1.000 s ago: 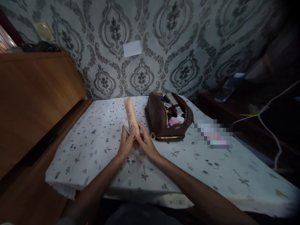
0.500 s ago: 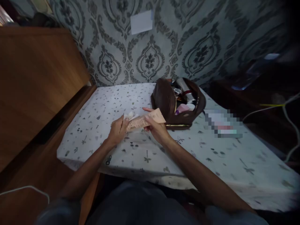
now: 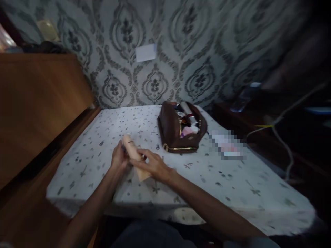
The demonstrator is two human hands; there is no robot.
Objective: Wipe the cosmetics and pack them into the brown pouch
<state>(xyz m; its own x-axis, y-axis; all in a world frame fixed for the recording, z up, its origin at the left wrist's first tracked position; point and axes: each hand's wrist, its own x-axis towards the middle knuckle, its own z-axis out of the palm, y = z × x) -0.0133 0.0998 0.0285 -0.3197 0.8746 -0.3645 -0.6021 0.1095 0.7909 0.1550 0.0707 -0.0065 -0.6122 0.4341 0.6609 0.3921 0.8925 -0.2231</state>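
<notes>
Head view: two bare hands at work over a tabletop [image 3: 90,187] dressed in a white cloth with small dark printed motifs. Item, one pale peach tube [image 3: 132,147], held slantwise above the near part of the tabletop, left of its middle; rounded end toward the far edge, broad flat end toward the near edge. Right hand [image 3: 153,165], gripping the tube about its middle, thumb and fingers bent round it; forearm reaching in across the near edge. Left hand [image 3: 119,156], curled against the tube's left side close to the rounded end; fingers mostly hidden behind the tube, so one cannot tell whether it grips. Item, one brown bag [image 3: 168,127], upright near the far edge, right of the tabletop's middle, well apart from the tube; mouth open, gold zip along the front base. Contents visible: a silver container [image 3: 188,113] with a dark red band, lying aslant; a pink item [image 3: 186,131] and a white cap [image 3: 194,129] side by side at the front. Item, one object blurred into blocks [image 3: 226,146], toward the tabletop's right edge, just beside the bag; identity unreadable. Surroundings: a wooden cabinet [image 3: 38,103] along the left edge; patterned wallpaper [image 3: 153,84] behind the far edge, bearing a white paper [image 3: 145,53]; a clear bottle [image 3: 243,99] beyond the right edge, dim.
</notes>
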